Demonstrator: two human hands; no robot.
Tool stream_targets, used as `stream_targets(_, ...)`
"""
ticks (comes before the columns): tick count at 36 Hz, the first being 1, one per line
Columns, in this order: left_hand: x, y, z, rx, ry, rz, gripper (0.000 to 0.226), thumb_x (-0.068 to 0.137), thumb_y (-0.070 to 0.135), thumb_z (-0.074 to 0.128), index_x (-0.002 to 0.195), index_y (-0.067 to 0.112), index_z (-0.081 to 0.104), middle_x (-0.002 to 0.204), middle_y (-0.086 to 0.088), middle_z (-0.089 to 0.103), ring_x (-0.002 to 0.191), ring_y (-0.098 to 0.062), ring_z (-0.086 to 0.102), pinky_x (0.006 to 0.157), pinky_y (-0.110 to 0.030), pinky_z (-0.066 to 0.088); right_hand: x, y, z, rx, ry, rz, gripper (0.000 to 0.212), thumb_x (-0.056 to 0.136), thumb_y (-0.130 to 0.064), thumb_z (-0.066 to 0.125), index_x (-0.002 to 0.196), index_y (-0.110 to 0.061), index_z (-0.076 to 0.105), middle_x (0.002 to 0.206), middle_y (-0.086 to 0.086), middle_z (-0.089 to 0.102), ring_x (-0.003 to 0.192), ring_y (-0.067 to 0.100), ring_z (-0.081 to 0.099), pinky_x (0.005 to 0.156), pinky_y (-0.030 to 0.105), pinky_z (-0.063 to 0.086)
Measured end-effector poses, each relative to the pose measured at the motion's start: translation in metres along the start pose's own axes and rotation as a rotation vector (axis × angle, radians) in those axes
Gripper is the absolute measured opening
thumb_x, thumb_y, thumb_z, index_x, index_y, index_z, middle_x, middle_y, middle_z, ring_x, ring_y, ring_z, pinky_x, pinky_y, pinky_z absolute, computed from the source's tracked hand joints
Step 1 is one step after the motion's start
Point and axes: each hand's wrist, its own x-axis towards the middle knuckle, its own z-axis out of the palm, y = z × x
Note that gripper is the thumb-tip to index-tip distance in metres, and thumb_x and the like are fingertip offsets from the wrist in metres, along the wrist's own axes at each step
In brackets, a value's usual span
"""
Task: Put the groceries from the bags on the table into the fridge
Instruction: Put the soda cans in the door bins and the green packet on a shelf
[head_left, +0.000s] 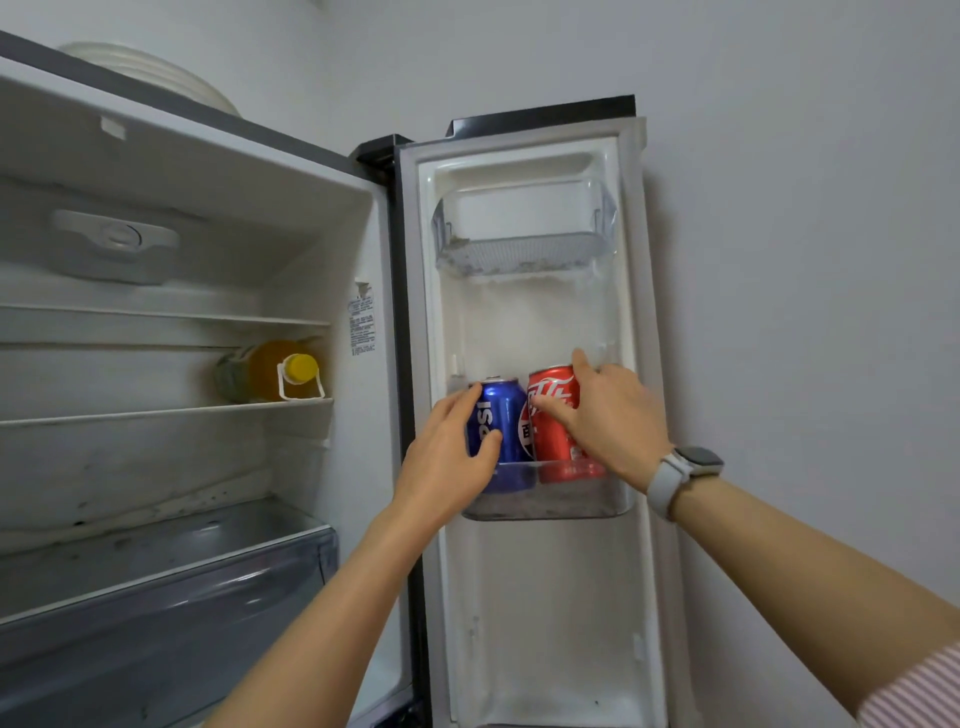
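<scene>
The fridge stands open, its door (524, 322) swung to the right. In the door's middle bin (566, 501) stand two cans upright, side by side. My left hand (447, 462) grips the blue cola can (506, 415), thumb across its front. My right hand (608, 415) grips the red cola can (553, 395) from the right side, with a white watch on that wrist. The lower parts of both cans show through the clear bin wall.
An orange juice bottle (275, 371) lies on its side on the fridge's middle shelf (166, 413). A clear upper door bin (524, 239) hangs above the cans. A crisper drawer (171, 587) sits at the bottom left. White plates (156, 73) rest on top of the fridge.
</scene>
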Motion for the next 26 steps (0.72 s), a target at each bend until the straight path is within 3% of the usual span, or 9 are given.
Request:
stream_targets(3, -0.003, 0.001, 0.0, 0.016, -0.011, 0.019, 0.054, 0.094, 0.035, 0.047, 0.145, 0.028, 0.028, 0.15, 0.007, 0.028, 0.135, -0.012, 0.032, 0.108, -0.035, 0.035, 0.004, -0.001, 0.0, -0.022, -0.021, -0.014, 0.06, 0.085, -0.055, 0.051, 0.126, -0.012, 0.044, 0.121, 0.014, 0.045, 0.112, 0.032, 0.047, 0.086, 0.04, 0.044)
stream_targets(7, -0.009, 0.002, -0.003, 0.079, -0.06, 0.014, 0.055, 0.095, 0.041, 0.042, 0.146, 0.03, 0.025, 0.154, 0.007, 0.023, 0.139, -0.014, 0.025, 0.111, -0.047, 0.03, 0.002, 0.005, 0.002, 0.135, -0.117, 0.012, 0.054, 0.086, -0.038, 0.057, 0.131, -0.01, 0.045, 0.126, 0.015, 0.046, 0.112, 0.034, 0.052, 0.094, 0.039, 0.042)
stream_targets(13, -0.013, 0.002, -0.006, 0.101, -0.081, 0.01, 0.054, 0.096, 0.042, 0.04, 0.146, 0.029, 0.026, 0.155, 0.007, 0.021, 0.14, -0.015, 0.021, 0.113, -0.045, 0.025, -0.017, 0.01, 0.0, 0.238, -0.095, -0.027, 0.049, 0.094, -0.03, 0.046, 0.138, -0.01, 0.039, 0.138, 0.013, 0.044, 0.123, 0.028, 0.046, 0.103, 0.036, 0.035)
stream_targets(20, -0.029, 0.002, -0.016, 0.13, 0.018, 0.05, 0.054, 0.094, 0.036, 0.047, 0.144, 0.024, 0.03, 0.151, 0.002, 0.029, 0.137, -0.014, 0.027, 0.111, -0.04, 0.029, -0.041, 0.006, -0.002, 0.178, 0.037, -0.134, 0.045, 0.093, -0.028, 0.044, 0.134, -0.009, 0.044, 0.139, 0.011, 0.045, 0.126, 0.028, 0.041, 0.108, 0.035, 0.029)
stream_targets(23, -0.047, 0.001, -0.03, 0.19, 0.09, 0.081, 0.054, 0.093, 0.036, 0.049, 0.143, 0.024, 0.032, 0.15, 0.002, 0.032, 0.137, -0.015, 0.028, 0.11, -0.038, 0.025, -0.062, -0.007, -0.004, 0.174, 0.159, -0.24, 0.048, 0.088, -0.031, 0.036, 0.125, -0.007, 0.053, 0.13, 0.012, 0.053, 0.121, 0.029, 0.047, 0.105, 0.047, 0.037)
stream_targets(26, -0.08, -0.006, -0.043, 0.217, 0.18, 0.127, 0.05, 0.091, 0.037, 0.045, 0.138, 0.02, 0.042, 0.142, -0.003, 0.043, 0.131, -0.019, 0.04, 0.106, -0.036, 0.027, -0.097, -0.026, -0.001, 0.259, 0.233, -0.312, 0.041, 0.085, -0.024, 0.041, 0.118, -0.007, 0.058, 0.124, 0.01, 0.059, 0.117, 0.027, 0.051, 0.102, 0.047, 0.04)
